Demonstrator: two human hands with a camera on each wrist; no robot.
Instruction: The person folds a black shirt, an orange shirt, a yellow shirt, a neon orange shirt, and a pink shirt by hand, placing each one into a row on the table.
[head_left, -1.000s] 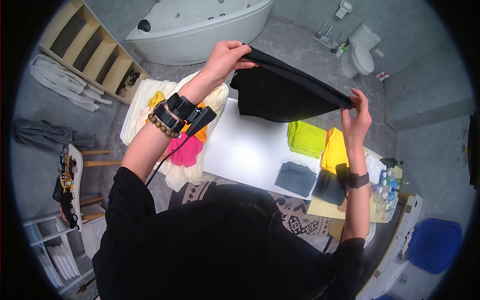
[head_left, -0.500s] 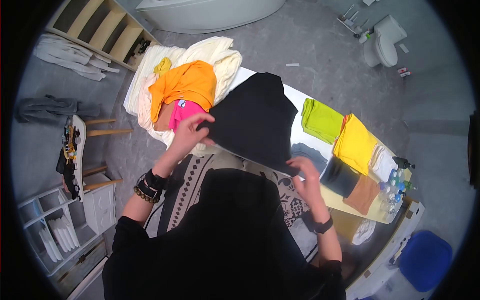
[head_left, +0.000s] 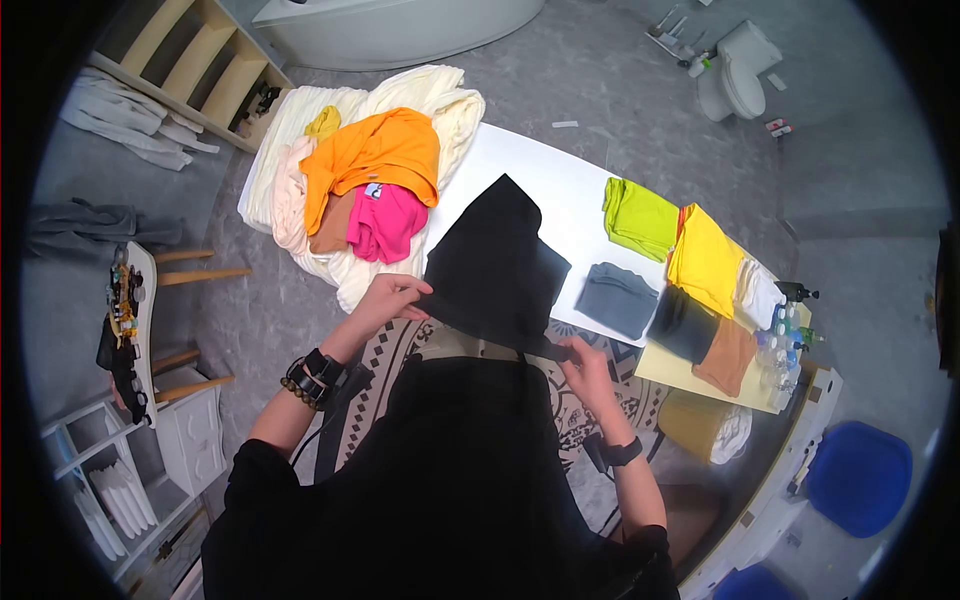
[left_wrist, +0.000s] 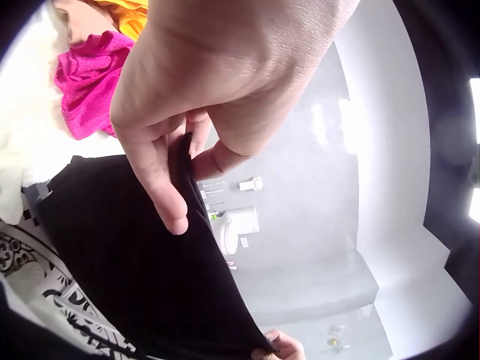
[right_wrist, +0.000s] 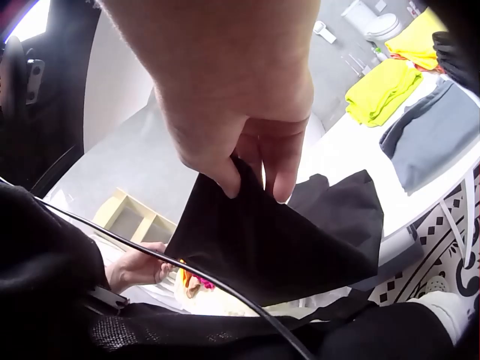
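A black cloth (head_left: 495, 260) lies partly on the white table (head_left: 575, 165), its near edge held up between both hands near the body. My left hand (head_left: 385, 303) pinches the near left corner; in the left wrist view that hand (left_wrist: 202, 90) has thumb and fingers on the edge of the black cloth (left_wrist: 142, 255). At the near right corner my right hand (head_left: 590, 375) pinches the same edge. The right wrist view shows that hand (right_wrist: 247, 112) gripping the black cloth (right_wrist: 262, 247), which hangs in a fold below the fingers.
Left on the table are cream fabric (head_left: 455, 110), an orange garment (head_left: 375, 160) and a pink one (head_left: 385, 222). To the right lie folded green (head_left: 640, 218), grey (head_left: 617, 298), yellow (head_left: 705, 262) and brown (head_left: 725, 357) cloths, with bottles (head_left: 778, 355) beyond them.
Both hands came down from the raised position toward the body, lowering the black cloth. Since the last half second they moved slightly nearer, and its far part now narrows to a point.
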